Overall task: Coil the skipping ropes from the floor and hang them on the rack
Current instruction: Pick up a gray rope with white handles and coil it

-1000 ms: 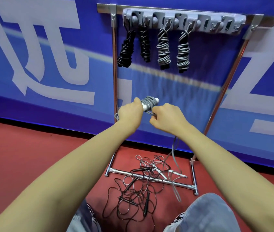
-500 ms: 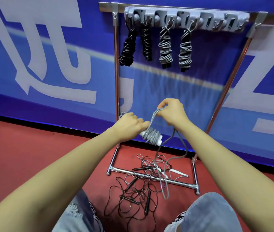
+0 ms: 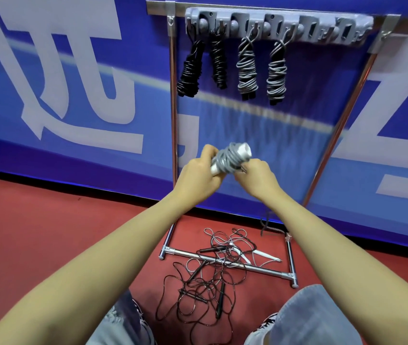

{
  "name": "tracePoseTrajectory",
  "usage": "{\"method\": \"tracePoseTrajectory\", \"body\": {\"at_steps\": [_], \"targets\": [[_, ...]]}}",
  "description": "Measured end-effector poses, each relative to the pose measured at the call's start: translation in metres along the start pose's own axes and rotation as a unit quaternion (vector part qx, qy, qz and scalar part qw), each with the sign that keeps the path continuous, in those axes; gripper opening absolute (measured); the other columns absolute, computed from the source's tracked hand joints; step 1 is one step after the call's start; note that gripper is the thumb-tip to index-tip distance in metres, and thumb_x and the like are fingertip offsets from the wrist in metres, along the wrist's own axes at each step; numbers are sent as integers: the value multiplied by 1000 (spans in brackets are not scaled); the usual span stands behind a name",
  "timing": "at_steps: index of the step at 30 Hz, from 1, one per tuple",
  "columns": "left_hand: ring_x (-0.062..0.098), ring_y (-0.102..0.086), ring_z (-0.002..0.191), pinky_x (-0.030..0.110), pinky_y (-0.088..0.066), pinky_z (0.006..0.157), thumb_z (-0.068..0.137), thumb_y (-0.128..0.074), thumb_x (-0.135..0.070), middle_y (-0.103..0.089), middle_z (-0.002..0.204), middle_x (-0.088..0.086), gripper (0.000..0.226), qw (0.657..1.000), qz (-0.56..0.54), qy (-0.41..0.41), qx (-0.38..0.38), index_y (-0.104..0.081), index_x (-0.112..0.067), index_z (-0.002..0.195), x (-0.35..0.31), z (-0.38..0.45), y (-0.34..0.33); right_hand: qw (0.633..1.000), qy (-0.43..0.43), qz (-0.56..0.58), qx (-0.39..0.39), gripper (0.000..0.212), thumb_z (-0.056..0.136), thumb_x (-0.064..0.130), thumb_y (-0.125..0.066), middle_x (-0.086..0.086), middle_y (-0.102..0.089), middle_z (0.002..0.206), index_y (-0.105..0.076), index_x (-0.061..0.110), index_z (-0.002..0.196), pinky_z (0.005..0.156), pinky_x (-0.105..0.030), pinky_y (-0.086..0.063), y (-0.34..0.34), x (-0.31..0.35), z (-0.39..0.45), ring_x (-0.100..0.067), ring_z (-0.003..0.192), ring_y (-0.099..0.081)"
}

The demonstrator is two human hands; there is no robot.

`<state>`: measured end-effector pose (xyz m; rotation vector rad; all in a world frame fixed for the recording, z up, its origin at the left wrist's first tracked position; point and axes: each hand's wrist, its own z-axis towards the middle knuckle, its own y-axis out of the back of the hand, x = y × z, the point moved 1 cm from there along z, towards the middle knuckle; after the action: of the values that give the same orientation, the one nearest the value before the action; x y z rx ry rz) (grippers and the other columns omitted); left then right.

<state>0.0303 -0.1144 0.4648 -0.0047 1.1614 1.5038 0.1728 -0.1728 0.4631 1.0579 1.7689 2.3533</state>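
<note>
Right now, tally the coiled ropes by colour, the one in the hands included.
Black coiled ropes on the rack: 2
Grey coiled ropes on the rack: 2
Grey coiled rope in the hands: 1
Total: 5

The only writing in view is on the blue fabric banner (image 3: 73,70) along the far wall, behind the metal rack. It carries very large pale lettering: part of one character (image 3: 56,78) at the left, and fragments of others (image 3: 402,135) at the right. All are cropped by the frame or the rack, so none can be read. No labels, brands or numbers are legible elsewhere.
</note>
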Motion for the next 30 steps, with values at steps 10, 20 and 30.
{"method": "tracePoseTrajectory", "body": {"at_steps": [10, 20, 30], "targets": [[32, -51, 72, 37, -34, 59, 90, -46, -4, -51, 81, 8, 26, 977, 121, 175, 1, -34, -4, 113, -4, 13, -25, 981, 107, -162, 4, 36, 90, 24, -46, -2, -36, 58, -33, 14, 58, 57, -31, -28, 2, 15, -25, -32, 67, -42], [32, -63, 93, 35, -36, 63, 88, -45, 2, -62, 106, 15, 22, 885, 423, 42, 188, -48, 0, 110, 18, 16, -14, 925, 255, -270, -77, 11, 80, 7, -60, -8, -61, 87, -59, 10, 91, 47, -27, -21, 0, 20, -36, -31, 53, -46], [17, -39, 46, 27, -25, 54, 56, -39, -5, -38, 43, 0, 16, 815, 512, -266, 51, -44, -16, 46, 28, 35, 14, 977, 165, -135, -19, 24, 90, 10, -43, -7, -61, 109, -62, 11, 104, 73, -36, -39, 7, 22, -24, -32, 99, -56]]}}
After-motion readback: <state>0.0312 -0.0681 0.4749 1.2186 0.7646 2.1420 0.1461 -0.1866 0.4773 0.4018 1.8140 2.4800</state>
